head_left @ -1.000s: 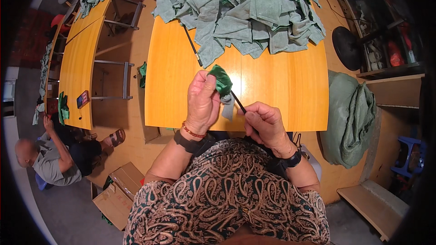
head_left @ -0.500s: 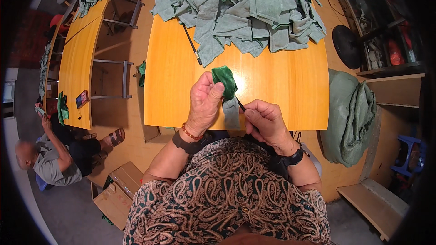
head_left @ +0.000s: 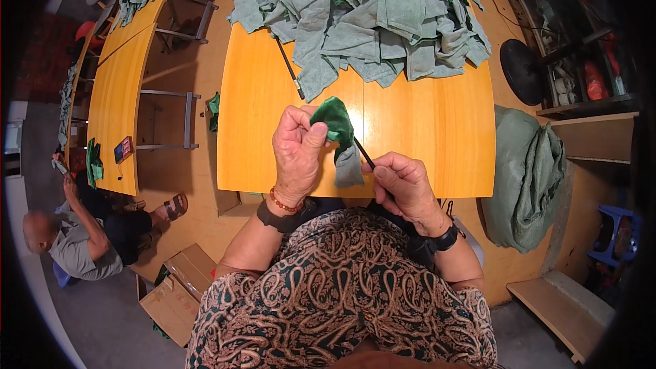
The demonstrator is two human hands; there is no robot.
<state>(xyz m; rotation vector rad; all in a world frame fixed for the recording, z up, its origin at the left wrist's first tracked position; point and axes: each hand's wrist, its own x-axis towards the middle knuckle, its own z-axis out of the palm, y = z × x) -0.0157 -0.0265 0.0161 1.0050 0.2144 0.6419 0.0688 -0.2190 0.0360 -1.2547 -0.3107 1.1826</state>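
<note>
Cardboard box [head_left: 175, 306] shows green fabric [head_left: 162, 275] at its edge; left hand [head_left: 296, 154] pinches green velvet strip [head_left: 333, 117], right hand [head_left: 404, 183] grips black rod [head_left: 364, 154].

Left hand [head_left: 295, 154]: thumb [head_left: 314, 137] pressed against curled fingers [head_left: 292, 120]. Right hand [head_left: 404, 181]: lower, pinching. Forearms [head_left: 247, 249] extend below their hands.
</note>
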